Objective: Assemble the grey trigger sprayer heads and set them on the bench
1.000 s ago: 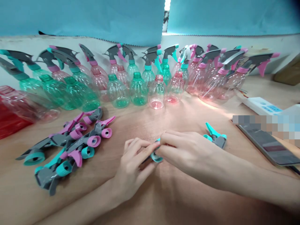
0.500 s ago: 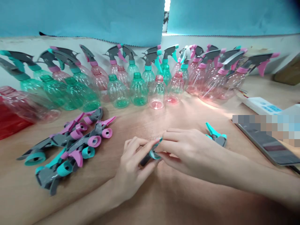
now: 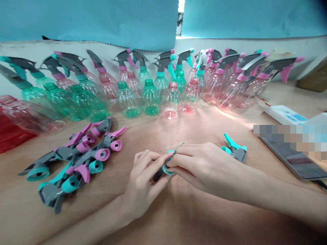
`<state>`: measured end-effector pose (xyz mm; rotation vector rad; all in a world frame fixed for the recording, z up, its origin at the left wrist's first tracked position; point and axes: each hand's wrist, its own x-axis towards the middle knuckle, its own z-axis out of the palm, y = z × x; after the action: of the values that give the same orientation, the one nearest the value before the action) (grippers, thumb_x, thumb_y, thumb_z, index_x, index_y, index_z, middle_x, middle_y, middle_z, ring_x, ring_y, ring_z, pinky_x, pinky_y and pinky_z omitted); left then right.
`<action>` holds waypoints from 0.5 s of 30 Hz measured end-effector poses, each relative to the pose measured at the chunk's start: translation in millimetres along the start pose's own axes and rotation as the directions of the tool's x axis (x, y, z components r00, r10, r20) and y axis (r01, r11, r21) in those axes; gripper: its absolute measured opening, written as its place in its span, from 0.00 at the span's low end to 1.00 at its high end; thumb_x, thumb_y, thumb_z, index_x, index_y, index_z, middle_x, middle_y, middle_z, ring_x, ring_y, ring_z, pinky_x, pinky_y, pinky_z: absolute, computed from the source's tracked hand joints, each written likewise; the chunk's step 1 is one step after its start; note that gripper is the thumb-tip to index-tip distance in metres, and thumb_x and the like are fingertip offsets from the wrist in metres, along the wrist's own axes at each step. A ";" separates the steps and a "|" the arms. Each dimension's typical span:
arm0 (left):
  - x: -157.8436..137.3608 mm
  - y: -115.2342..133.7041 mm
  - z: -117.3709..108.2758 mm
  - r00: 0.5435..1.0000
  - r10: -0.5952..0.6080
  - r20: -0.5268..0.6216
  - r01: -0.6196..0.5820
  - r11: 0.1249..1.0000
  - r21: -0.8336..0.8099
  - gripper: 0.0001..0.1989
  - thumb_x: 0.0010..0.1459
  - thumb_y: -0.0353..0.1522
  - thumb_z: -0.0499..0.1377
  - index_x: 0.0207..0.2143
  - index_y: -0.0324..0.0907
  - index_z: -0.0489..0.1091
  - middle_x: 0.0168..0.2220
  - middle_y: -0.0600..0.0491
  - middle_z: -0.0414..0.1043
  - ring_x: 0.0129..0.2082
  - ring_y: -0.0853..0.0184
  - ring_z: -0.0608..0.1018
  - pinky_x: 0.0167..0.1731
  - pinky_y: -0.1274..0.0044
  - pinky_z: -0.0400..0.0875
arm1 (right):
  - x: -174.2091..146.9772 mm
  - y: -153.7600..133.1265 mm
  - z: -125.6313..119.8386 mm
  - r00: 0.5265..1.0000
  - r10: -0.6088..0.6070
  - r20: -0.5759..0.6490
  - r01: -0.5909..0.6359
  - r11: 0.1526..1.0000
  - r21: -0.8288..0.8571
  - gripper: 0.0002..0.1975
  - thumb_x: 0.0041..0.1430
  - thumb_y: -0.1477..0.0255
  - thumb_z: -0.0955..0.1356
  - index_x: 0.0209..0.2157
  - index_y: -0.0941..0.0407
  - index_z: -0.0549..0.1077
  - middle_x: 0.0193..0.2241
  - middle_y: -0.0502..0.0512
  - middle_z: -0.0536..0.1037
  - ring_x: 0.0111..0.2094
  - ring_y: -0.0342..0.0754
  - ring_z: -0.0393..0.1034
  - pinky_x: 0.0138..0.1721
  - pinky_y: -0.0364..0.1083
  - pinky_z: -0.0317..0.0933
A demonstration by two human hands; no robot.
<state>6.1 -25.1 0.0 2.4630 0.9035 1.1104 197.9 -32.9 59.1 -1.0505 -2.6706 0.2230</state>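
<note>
A grey and teal spray trigger head [image 3: 166,166] sits between my two hands just above the wooden table [image 3: 178,217]. My left hand [image 3: 144,185] grips its grey body from below. My right hand [image 3: 204,166] pinches its teal collar from the right. Only the teal ring, a thin teal tip and a bit of the dark body show between my fingers. Another teal and grey trigger head [image 3: 235,149] lies on the table just beyond my right hand.
A pile of pink and teal trigger heads [image 3: 74,160] lies at the left. Rows of green and pink plastic bottles [image 3: 150,97], some capped with sprayers, stand along the back. A phone [image 3: 293,158] and a white power strip [image 3: 283,114] lie at the right.
My fingers have turned the trigger head between them; its thin teal tip now sticks up past my right fingers. Both hands stay in the same spot.
</note>
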 end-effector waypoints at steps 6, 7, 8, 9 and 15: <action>-0.6 -0.9 1.9 1.000 -0.022 -0.022 0.022 1.000 0.020 0.14 0.59 0.32 0.57 0.48 0.45 0.65 0.34 0.53 0.68 0.33 0.66 0.70 0.36 0.71 0.61 | 2.2 1.4 4.2 0.998 0.017 -0.054 -0.016 1.000 0.021 0.06 0.60 0.77 0.64 0.30 0.59 0.72 0.27 0.51 0.73 0.27 0.44 0.66 0.25 0.43 0.51; -0.2 -0.5 2.2 0.999 -0.021 -0.031 0.022 1.000 0.021 0.13 0.59 0.32 0.58 0.47 0.44 0.65 0.34 0.53 0.69 0.33 0.66 0.70 0.36 0.71 0.62 | 3.2 1.5 3.9 0.998 0.027 -0.052 -0.025 0.999 0.042 0.07 0.60 0.76 0.63 0.31 0.59 0.73 0.27 0.51 0.74 0.28 0.44 0.66 0.25 0.43 0.51; 0.3 0.0 2.4 0.999 -0.020 -0.042 0.021 1.000 0.022 0.12 0.58 0.33 0.59 0.45 0.44 0.66 0.34 0.53 0.69 0.33 0.66 0.70 0.36 0.71 0.62 | 4.0 1.5 3.3 0.998 0.038 -0.048 -0.035 0.997 0.064 0.07 0.61 0.75 0.63 0.32 0.59 0.73 0.28 0.51 0.74 0.29 0.44 0.67 0.26 0.43 0.52; 0.8 0.5 2.5 0.999 -0.020 -0.050 0.021 1.000 0.022 0.11 0.58 0.34 0.59 0.44 0.43 0.66 0.33 0.53 0.69 0.33 0.66 0.70 0.35 0.71 0.63 | 4.5 1.3 2.4 0.998 0.048 -0.042 -0.044 0.996 0.082 0.08 0.61 0.75 0.63 0.34 0.58 0.74 0.30 0.51 0.75 0.30 0.44 0.68 0.27 0.43 0.53; 1.5 4.0 2.5 0.995 0.030 -0.096 -0.026 0.999 0.044 0.09 0.55 0.30 0.61 0.39 0.42 0.66 0.31 0.54 0.70 0.32 0.67 0.71 0.34 0.72 0.62 | 1.1 -4.9 -6.4 0.997 0.066 0.041 -0.068 0.996 0.053 0.08 0.60 0.76 0.64 0.40 0.56 0.73 0.33 0.51 0.76 0.31 0.46 0.70 0.26 0.43 0.52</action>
<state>10.4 -27.3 1.2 2.4823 0.9320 1.2423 195.9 -35.4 66.5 -1.1309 -2.6505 0.3315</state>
